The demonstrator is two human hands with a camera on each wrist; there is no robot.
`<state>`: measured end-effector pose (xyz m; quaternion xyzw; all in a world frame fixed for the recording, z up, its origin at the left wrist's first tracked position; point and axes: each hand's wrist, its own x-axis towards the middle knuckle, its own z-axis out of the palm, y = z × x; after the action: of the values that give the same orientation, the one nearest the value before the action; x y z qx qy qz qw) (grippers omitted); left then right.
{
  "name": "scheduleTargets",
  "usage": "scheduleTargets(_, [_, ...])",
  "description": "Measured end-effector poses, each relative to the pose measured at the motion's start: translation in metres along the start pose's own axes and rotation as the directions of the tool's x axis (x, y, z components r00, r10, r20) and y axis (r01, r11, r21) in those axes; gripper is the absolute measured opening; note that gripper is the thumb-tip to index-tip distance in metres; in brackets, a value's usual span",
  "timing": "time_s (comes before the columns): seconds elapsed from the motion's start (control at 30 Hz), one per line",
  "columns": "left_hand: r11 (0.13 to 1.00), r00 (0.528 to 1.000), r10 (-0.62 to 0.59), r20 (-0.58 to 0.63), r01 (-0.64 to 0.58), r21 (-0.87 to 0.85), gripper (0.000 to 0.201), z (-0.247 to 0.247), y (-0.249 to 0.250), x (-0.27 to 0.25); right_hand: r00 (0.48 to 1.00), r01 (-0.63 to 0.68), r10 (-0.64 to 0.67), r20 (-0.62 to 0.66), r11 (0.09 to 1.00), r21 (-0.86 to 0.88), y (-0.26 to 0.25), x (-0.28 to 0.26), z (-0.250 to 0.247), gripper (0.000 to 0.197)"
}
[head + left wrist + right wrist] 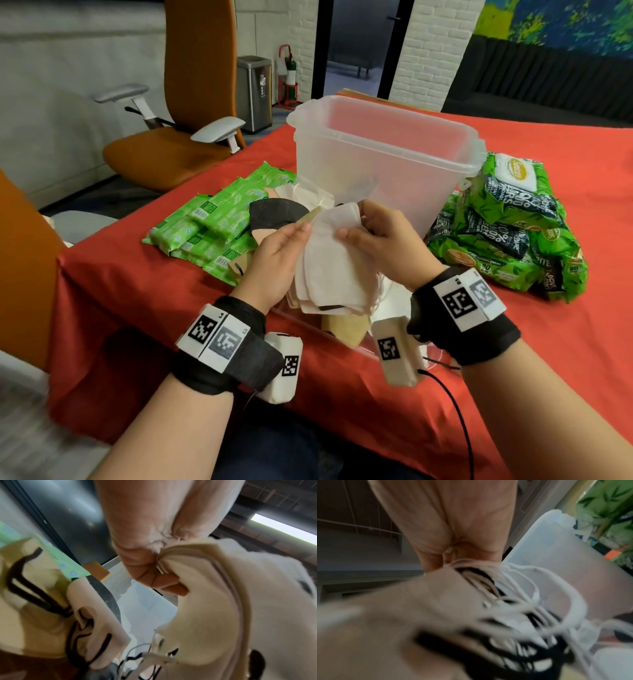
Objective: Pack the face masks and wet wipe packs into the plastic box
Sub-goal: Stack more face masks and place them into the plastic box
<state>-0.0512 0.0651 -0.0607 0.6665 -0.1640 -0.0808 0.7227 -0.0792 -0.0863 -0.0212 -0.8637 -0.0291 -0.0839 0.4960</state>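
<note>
cream and white face masks [334,270] sit fanned in a stack between your two hands, held just above the near edge of the desk [428,404]. your left hand [274,260] pinches the stack's left edge between thumb and fingers, as the left wrist view shows, and your right hand [383,243] has its fingers curled over the top right corner, thumb pressing the front. so both grips are closed on the masks.

as a judgement, the packing is at an early stage. the plastic box [383,150] stands open just beyond your grip, and through its cloudy wall you can make out only something dark and pale low down; what it is you cannot tell. left of your grip, more masks [274,212], dark and tan, lie loose against the small green wipe packs [219,222]. right of your grip, beside the box, the large green wipe packs [507,226] lie in a heap. all of these are outside the box.

a red cloth covers the desk. beyond it, to the left, stands an orange office chair [191,102], then a steel bin [255,92], a white brick wall and a dark doorway.
</note>
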Motion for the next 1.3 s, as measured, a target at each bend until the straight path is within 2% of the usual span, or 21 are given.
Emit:
scheduleTargets(0.03, [1.000,1.000,-0.002,0.023,0.002,-0.020,0.019,0.000,0.000,0.000,1.000,0.001,-0.001,0.006,1.000,0.004,0.000,0.001,-0.001,0.053])
scheduleTargets(0.1, [0.999,0.997,-0.001,0.075,0.004,-0.040,0.019,0.002,0.000,0.000,1.000,0.015,-0.015,0.003,1.000,-0.017,0.000,0.003,-0.002,0.044])
scheduleTargets(0.2, [1.000,0.996,0.018,0.093,-0.017,-0.007,0.029,0.004,-0.002,0.002,0.999,0.027,-0.027,-0.020,0.999,-0.028,0.003,0.002,0.003,0.034])
scheduleTargets(0.37, [0.996,0.986,0.087,0.144,-0.082,-0.040,0.052,0.003,-0.003,0.000,0.994,0.035,-0.043,-0.104,0.996,-0.080,0.005,-0.001,0.005,0.031])
scheduleTargets(0.43, [0.994,0.985,0.112,0.130,-0.111,-0.013,0.051,0.002,-0.004,-0.001,0.987,0.063,-0.081,-0.139,0.990,-0.128,0.005,-0.001,0.002,0.031])
scheduleTargets(0.53, [0.990,0.987,0.143,0.074,-0.142,-0.014,0.049,0.003,-0.005,0.000,0.983,0.110,-0.138,-0.123,0.971,-0.212,0.004,0.000,-0.001,0.029])
scheduleTargets(0.6, [0.987,0.986,0.162,0.050,-0.161,-0.020,0.054,0.004,-0.005,0.001,0.980,0.110,-0.147,-0.137,0.963,-0.246,0.005,0.000,-0.001,0.027])
scheduleTargets(0.73, [0.981,0.981,0.191,0.032,-0.189,-0.041,0.060,0.004,-0.006,-0.001,0.926,0.138,-0.210,-0.313,0.962,-0.237,0.008,-0.001,0.001,0.025])
scheduleTargets(0.8, [0.978,0.978,0.206,0.016,-0.206,-0.024,0.059,0.003,-0.007,-0.001,0.916,0.167,-0.231,-0.327,0.963,-0.211,0.010,-0.002,0.001,0.025])
scheduleTargets(0.9, [0.977,0.977,0.212,0.008,-0.212,-0.019,0.056,0.003,-0.007,-0.001,0.939,0.188,-0.227,-0.259,0.968,-0.167,0.010,-0.005,0.003,0.020])
scheduleTargets(1.13, [0.988,0.988,0.151,-0.005,-0.151,-0.006,0.023,0.005,-0.013,0.000,0.942,0.159,-0.183,-0.282,0.982,-0.105,0.006,-0.004,-0.001,0.038])
scheduleTargets(1.3, [0.988,0.988,0.154,-0.008,-0.154,0.015,0.021,0.005,-0.011,-0.002,0.957,0.141,-0.157,-0.243,0.986,-0.086,0.004,-0.004,-0.004,0.039])
